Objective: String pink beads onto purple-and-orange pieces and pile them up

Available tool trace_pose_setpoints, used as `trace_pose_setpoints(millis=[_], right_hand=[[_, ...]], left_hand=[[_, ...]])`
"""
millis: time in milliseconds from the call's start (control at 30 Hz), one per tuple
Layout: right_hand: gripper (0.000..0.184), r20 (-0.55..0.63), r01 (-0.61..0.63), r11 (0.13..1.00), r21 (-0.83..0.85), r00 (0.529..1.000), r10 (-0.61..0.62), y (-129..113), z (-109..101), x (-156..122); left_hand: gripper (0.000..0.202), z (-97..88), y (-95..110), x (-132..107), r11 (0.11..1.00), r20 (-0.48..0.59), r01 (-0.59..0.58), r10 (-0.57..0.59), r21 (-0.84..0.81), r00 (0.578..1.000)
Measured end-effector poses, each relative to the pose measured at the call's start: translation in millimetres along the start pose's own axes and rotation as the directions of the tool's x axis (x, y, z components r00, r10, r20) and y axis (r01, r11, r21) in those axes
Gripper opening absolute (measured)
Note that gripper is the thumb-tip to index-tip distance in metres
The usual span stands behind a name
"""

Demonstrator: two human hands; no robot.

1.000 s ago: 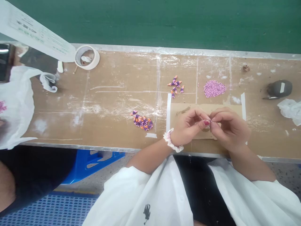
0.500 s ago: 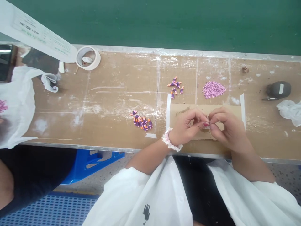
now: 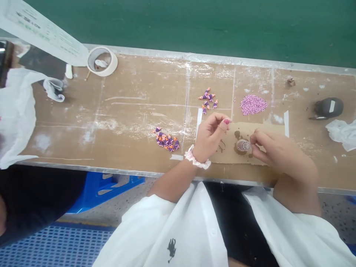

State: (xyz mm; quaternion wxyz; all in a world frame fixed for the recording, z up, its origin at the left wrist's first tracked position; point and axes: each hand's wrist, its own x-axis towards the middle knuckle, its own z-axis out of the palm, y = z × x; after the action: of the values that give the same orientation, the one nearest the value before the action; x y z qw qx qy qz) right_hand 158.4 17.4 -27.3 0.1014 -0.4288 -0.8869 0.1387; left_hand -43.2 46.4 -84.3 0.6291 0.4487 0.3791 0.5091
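My left hand (image 3: 210, 134) is raised over the left part of a cardboard sheet (image 3: 261, 128), thumb and forefinger closed together. Anything between those fingertips is too small to make out. At the right, the fingers of my right hand (image 3: 274, 152) are pinched beside a small clear cup (image 3: 243, 145); what they hold, if anything, is hidden. Dark wet spots surround the cup on the cardboard. Beyond my left hand lies a loose group of small purple-and-orange figures (image 3: 206, 99). A heap of tiny pink beads or grains (image 3: 253, 105) rests behind the sheet.
More purple-and-orange figures (image 3: 167, 142) lie left of my left wrist. Tape strips (image 3: 286, 123) edge the cardboard. A tape roll (image 3: 102, 61) sits far left near a white box (image 3: 44, 33). A black rounded object (image 3: 329, 108) and crumpled tissue (image 3: 343, 133) are at the right.
My hands, fingertips together half a second ago, are now apart. The left has moved left and up; the right has come down beside the cup, which now shows clearly.
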Motion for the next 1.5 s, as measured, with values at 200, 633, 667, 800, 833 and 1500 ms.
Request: trace_pose_setpoints(millis=[200,633,667,800,833,1500], right_hand=[[0.021,0.050,0.037,0.985,-0.171,0.998,-0.029,-3.1,8.4,1.4],[0.019,0.013,0.037,0.996,-0.084,0.999,-0.036,1.5,5.9,-1.3],[0.018,0.004,0.046,0.997,-0.059,0.999,-0.046,2.8,4.6,-1.7],[0.017,-0.032,0.072,0.997,-0.013,0.997,-0.072,9.5,9.2,-2.6],[0.018,-0.049,0.081,0.997,0.001,0.996,-0.081,10.8,12.1,-2.5],[0.017,-0.165,0.156,0.986,0.060,0.976,-0.145,6.7,23.0,-1.2]], left_hand=[[0.030,1.7,0.4,-1.3,0.999,0.023,0.033,-0.033,-0.029,0.999],[0.031,0.1,5.1,-1.5,0.981,-0.024,-0.076,0.082,0.181,0.996],[0.030,-4.0,9.3,-4.3,0.948,0.008,-0.127,0.130,0.291,0.991],[0.022,-44.7,31.1,-29.0,0.608,0.365,-0.324,0.060,0.725,0.929],[0.021,-59.1,36.4,-37.9,0.516,0.371,-0.312,-0.012,0.797,0.928],[0.021,-86.1,49.9,-49.1,-0.198,-0.348,0.295,-0.346,0.935,0.871]])
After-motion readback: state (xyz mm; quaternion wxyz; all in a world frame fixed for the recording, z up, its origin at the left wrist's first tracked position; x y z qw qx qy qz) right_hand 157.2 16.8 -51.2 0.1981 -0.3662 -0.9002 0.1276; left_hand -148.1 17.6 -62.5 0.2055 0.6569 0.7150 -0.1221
